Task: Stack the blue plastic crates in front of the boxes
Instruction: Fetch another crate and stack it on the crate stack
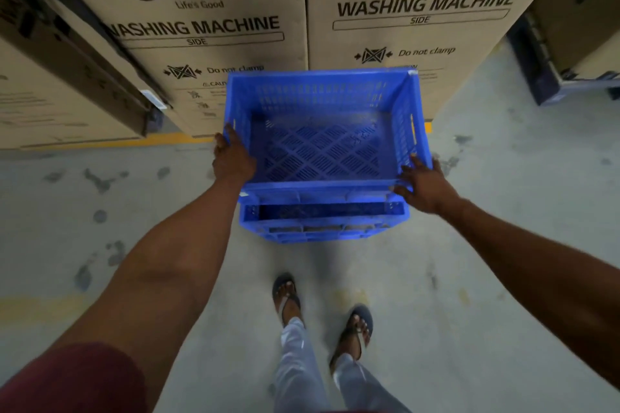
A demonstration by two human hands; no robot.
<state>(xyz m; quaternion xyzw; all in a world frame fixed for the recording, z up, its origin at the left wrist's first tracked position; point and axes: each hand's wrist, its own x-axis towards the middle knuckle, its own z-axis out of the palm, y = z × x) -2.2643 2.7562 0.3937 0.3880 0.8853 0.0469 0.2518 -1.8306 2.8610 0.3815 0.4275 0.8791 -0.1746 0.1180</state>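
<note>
The left hand (234,161) grips the top crate's (322,131) left rim and the right hand (424,186) its near right corner, fingers curled over the edge, steadying it above the lower crate (323,221) before the boxes (214,27).

Both arms stretched forward and down; left hand (233,157) gripping crate (322,144) rim, right hand (424,183) gripping opposite rim

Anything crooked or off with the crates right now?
Yes: the top crate is not squared on the lower crate. It sits shifted toward the boxes, leaving the lower crate's near edge exposed. Both hands, left hand and right hand, grip its near corners.
</note>
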